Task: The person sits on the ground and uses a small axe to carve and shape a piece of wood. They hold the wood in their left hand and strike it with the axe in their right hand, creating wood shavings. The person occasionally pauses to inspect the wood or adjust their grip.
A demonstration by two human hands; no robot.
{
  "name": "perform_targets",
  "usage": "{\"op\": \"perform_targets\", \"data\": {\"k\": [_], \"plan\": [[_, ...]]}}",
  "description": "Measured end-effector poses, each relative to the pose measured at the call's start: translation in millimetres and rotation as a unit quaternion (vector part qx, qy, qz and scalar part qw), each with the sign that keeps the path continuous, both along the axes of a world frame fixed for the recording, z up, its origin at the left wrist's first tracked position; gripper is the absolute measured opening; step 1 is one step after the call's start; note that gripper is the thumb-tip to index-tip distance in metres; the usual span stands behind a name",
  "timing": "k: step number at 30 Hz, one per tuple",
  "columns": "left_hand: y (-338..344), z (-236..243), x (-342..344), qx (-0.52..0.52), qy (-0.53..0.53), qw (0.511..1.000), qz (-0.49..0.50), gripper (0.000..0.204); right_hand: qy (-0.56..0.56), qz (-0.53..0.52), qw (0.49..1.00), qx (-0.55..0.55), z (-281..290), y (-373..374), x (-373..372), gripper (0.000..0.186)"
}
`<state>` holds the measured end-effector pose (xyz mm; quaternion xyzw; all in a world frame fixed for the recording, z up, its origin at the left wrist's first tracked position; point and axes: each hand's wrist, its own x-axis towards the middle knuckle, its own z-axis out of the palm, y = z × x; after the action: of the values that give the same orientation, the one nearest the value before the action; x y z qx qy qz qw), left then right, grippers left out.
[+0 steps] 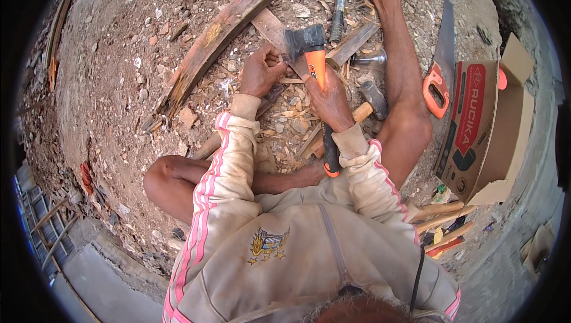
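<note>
My right hand (331, 102) is wrapped round the orange and black handle of a hatchet (314, 64), close below its dark metal head. The head is up and the handle's end points toward my lap. Just left of the head, my left hand (260, 72) is closed, fingers curled and thumb pressed in by the edge of a wooden plank (270, 26). Whatever its fingertips hold is too small to make out. Wood chips (292, 111) lie on the ground beneath both hands. Right of my right hand rests a hammer (373, 97) with a wooden handle.
A curved, weathered beam (214, 41) lies across the plank at the left. Beyond the hatchet are a metal rod-like tool (339, 11) and a wood block (355, 43). A handsaw (442, 55) leans near an opened cardboard box (476, 127) at the right. My legs flank the work area.
</note>
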<state>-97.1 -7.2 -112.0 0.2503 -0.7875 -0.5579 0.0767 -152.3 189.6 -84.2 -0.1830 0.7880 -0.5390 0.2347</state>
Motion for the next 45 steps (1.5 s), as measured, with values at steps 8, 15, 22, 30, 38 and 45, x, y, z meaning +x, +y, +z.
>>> {"op": "perform_targets", "data": {"k": [8,15,22,30,38,45], "plan": [[-1.5,104.1,19.9,0.184,0.175,0.967,-0.015,0.025,-0.239,-0.049,0.967,-0.077,79.3,40.3,23.2,0.020],[63.2,142.7,118.7,0.232,0.201,0.952,-0.019,0.022,-0.245,-0.070,0.956,-0.143,114.1,122.1,122.1,0.018],[136.9,139.9,192.1,0.350,0.172,0.921,-0.001,0.018,-0.104,-0.013,0.968,-0.229,151.1,160.4,161.2,0.019],[204.3,154.9,212.8,0.324,0.186,0.920,-0.115,0.024,-0.218,-0.002,0.943,-0.251,160.7,187.2,183.8,0.018],[238.8,190.2,230.6,0.340,0.168,0.907,-0.182,0.037,-0.180,-0.035,0.941,-0.285,171.7,207.2,208.4,0.019],[258.3,190.0,241.6,0.297,0.197,0.908,-0.222,0.032,-0.162,-0.059,0.929,-0.328,171.4,228.1,224.8,0.021]]}}
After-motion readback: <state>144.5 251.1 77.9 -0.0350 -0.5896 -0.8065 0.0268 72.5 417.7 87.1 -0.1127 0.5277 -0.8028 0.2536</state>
